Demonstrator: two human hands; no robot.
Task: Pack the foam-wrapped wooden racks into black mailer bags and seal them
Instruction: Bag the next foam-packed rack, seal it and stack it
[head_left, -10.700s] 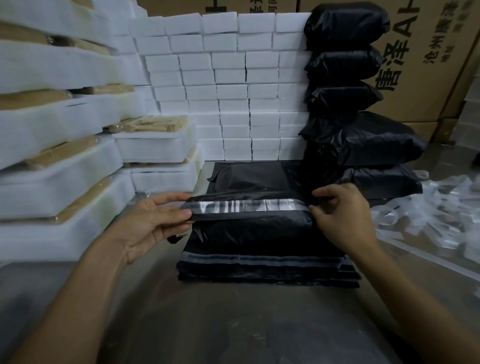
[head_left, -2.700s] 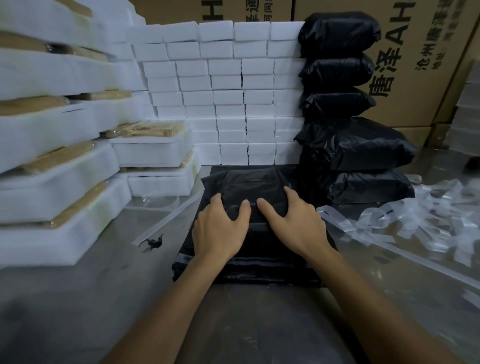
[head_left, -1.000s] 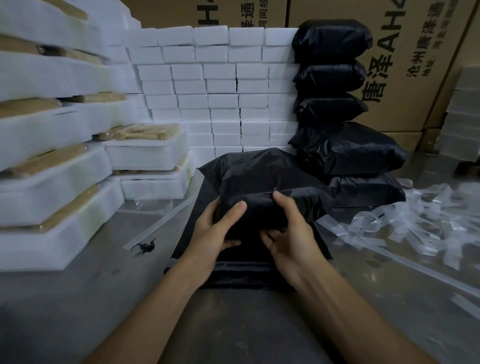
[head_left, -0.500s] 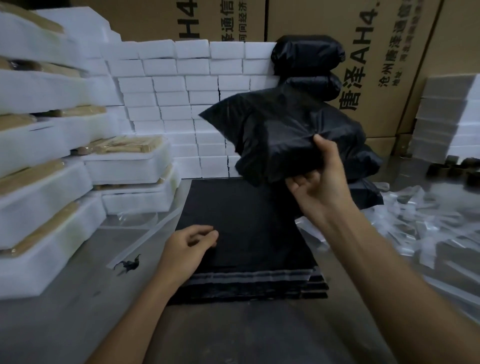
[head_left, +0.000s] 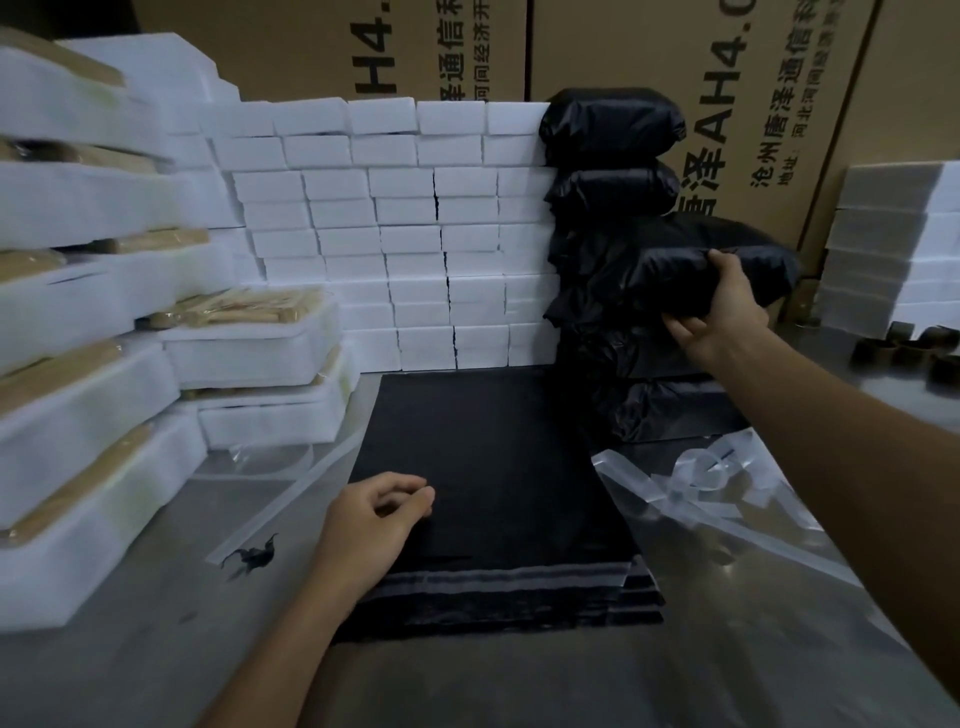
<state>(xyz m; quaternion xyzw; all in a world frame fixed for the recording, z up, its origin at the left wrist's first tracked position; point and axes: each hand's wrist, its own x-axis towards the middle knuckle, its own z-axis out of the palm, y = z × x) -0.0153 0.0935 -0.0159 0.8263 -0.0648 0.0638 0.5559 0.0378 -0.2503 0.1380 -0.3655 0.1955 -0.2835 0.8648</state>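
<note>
Gripping a filled, sealed black plastic mailer bag (head_left: 675, 275) by its near edge, the right hand (head_left: 722, 312) holds it with the thumb on top and the fingers curled underneath. The bag is up against the pile of packed black mailer parcels (head_left: 613, 130), at the pile's right side, with two rounded parcels stacked above its level and more crumpled ones below it.

Left of that pile stands a wall of white foam blocks (head_left: 395, 228), touching it. Further left of the pile, foam-wrapped wooden racks (head_left: 244, 332) lie in leaning stacks, tan wood showing at their open tops.

In front of the pile, a flat stack of empty black mailer bags (head_left: 493, 467) lies on the grey tabletop (head_left: 130, 665), grey adhesive strips at its near edge. The left hand (head_left: 371, 525) rests on the left edge of this stack, loosely curled with thumb and forefinger close together, holding nothing.

Just in front of the pile and to its right, peeled clear plastic strips (head_left: 701, 473) lie in a tangle. Behind the pile rise brown cardboard cartons (head_left: 769, 104) printed with dark lettering.
</note>
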